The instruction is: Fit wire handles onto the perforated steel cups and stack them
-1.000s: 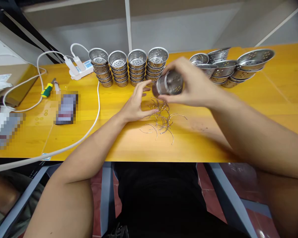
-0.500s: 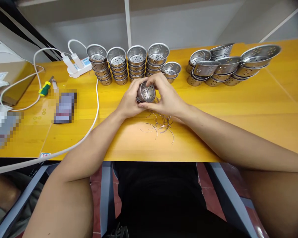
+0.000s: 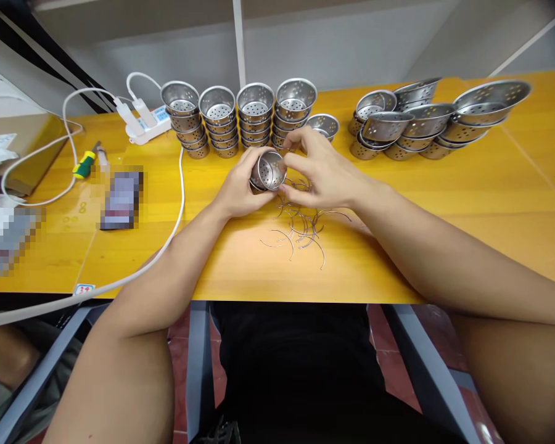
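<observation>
My left hand (image 3: pixel 238 190) is wrapped round a small perforated metal cup (image 3: pixel 271 170), whose open mouth tilts toward me. At the right side of that rim, my right hand (image 3: pixel 321 169) has its thumb and index fingertip against the cup, with the other fingers curled above. Whether a thin wire is also between these fingers I cannot tell. Just under and in front of the hands, several curved wire pieces (image 3: pixel 305 229) lie in a loose heap on the yellow table (image 3: pixel 231 265).
Stacked perforated cups (image 3: pixel 255 114) stand in a row behind the hands, beside a shorter cup stack (image 3: pixel 324 125). More stacks (image 3: pixel 400 126) lean at the back right. A power strip (image 3: pixel 148 126), white cable (image 3: pixel 181 197), green-yellow screwdriver (image 3: pixel 84 165) and blurred phone (image 3: pixel 121 198) are on the left.
My right hand has shifted right along the cup's rim, its fingers loosening from round it. The cup has moved slightly left in my left hand, and more of the wires show.
</observation>
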`<move>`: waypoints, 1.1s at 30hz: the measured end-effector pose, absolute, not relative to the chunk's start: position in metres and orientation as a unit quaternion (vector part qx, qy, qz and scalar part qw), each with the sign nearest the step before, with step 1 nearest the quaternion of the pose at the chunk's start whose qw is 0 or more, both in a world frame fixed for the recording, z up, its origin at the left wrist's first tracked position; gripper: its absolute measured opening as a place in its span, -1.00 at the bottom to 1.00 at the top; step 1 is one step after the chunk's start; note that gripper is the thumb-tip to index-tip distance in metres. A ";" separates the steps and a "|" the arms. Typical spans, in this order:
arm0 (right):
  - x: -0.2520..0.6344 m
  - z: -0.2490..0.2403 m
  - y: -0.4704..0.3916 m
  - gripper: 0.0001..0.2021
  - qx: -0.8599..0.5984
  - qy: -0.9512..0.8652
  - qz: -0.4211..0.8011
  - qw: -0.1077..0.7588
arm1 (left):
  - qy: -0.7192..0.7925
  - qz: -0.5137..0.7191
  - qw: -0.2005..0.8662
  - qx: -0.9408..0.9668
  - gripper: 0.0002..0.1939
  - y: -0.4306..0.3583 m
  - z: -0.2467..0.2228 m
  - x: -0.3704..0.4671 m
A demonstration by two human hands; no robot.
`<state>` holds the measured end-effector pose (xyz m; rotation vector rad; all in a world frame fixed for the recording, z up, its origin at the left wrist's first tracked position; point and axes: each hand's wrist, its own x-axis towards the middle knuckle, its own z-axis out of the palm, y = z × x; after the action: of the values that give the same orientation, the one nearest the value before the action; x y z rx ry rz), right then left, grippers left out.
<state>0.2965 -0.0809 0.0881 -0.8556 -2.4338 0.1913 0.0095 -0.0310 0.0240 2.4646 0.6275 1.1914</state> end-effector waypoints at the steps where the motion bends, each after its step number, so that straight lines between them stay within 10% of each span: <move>1: 0.297 0.089 -0.081 -0.47 -0.313 -0.907 0.068 0.274 | 0.225 0.415 0.162 0.867 -0.06 -0.030 0.024 0.009; 22: 0.305 0.087 -0.076 -0.55 -0.280 -0.907 0.107 0.297 | 0.241 0.376 0.194 0.873 0.02 -0.036 0.029 0.009; 33: 0.312 0.101 -0.074 -0.23 -0.394 -0.843 0.142 0.338 | 0.308 0.444 0.177 0.823 0.08 -0.015 0.009 0.002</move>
<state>0.3117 -0.0744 0.1012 -1.0253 -2.1953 0.3705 0.0015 -0.0146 0.0094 2.3286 0.8703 1.2560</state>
